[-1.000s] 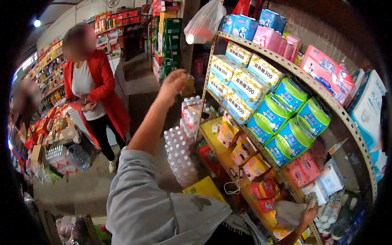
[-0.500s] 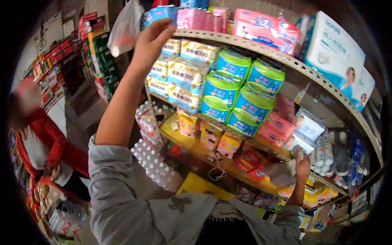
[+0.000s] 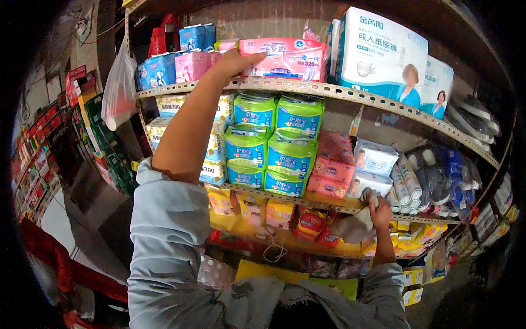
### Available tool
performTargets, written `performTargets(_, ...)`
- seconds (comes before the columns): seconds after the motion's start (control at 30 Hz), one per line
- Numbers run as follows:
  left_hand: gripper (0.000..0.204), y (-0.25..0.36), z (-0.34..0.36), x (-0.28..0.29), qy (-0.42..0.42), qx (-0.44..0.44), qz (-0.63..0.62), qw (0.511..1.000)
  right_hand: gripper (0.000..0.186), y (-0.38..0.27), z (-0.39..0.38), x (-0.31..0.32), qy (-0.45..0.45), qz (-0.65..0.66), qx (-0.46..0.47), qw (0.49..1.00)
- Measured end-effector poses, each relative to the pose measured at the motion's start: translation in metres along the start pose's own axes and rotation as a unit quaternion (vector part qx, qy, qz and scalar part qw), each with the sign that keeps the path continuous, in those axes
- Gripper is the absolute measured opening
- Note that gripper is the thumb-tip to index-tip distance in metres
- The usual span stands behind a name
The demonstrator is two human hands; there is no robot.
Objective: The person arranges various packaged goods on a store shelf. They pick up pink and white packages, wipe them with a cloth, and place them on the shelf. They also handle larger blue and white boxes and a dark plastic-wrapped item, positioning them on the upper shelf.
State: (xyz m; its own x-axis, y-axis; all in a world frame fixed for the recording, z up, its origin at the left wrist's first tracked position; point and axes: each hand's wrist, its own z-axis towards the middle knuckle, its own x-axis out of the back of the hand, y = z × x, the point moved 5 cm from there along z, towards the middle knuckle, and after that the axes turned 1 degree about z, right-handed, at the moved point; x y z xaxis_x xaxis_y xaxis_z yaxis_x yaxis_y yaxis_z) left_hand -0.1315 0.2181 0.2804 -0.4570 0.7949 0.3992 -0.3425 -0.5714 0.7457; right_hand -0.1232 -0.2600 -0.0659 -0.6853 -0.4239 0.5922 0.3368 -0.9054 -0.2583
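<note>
My left hand (image 3: 233, 64) is raised to the upper shelf, at the left end of a wide pink pack of sanitary pads (image 3: 296, 59). One digit lies across the pack's front; the other fingers are partly hidden around its end. The pack sits on the shelf beside smaller pink packs (image 3: 192, 67). Lower down at the right, my right hand (image 3: 377, 208) is closed on a crumpled grey cloth (image 3: 353, 226), just in front of the white wipes packs (image 3: 372, 159). Below the pink pack stand stacked green sanitary pad packs (image 3: 296, 118).
Large white-and-teal adult diaper packs (image 3: 378, 57) stand right of the pink pack. The perforated metal shelf edge (image 3: 274, 85) runs below it. A plastic bag (image 3: 119, 88) hangs at the left end. Yellow packs (image 3: 279, 214) and a looped cord (image 3: 274, 252) are lower down.
My left hand has moved right from the smaller packs at the shelf's left end onto the wide pink pack. The view has turned and levelled. My right hand still holds the cloth.
</note>
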Motion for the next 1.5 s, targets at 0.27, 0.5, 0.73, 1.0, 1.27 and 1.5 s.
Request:
performTargets(0.27,0.042,-0.009,0.011,0.004,-0.074,0.064,-0.085,0.992,0.033,0.006,0.000,-0.008,0.012,0.000,0.011,1.000)
performTargets(0.5,0.046,-0.026,0.034,0.015,-0.077,0.099,-0.023,0.992,0.029,0.001,0.003,-0.008,0.021,-0.002,0.015,1.000)
performTargets(0.73,0.050,-0.022,0.034,-0.001,-0.122,0.032,-0.187,0.974,0.026,-0.012,0.005,0.001,0.034,0.020,0.029,0.999)
performTargets(1.0,0.043,-0.013,0.032,-0.011,-0.127,-0.039,-0.320,0.938,0.024,-0.005,0.003,-0.002,0.023,0.013,-0.004,1.000)
performTargets(1.27,0.037,0.027,0.030,0.015,-0.038,-0.179,-0.434,0.882,0.029,0.007,0.001,-0.015,0.038,-0.018,0.010,0.999)
performTargets(1.5,0.043,0.029,-0.102,0.024,0.070,-0.252,-0.354,0.898,0.029,0.007,-0.003,-0.003,0.038,-0.022,0.009,0.999)
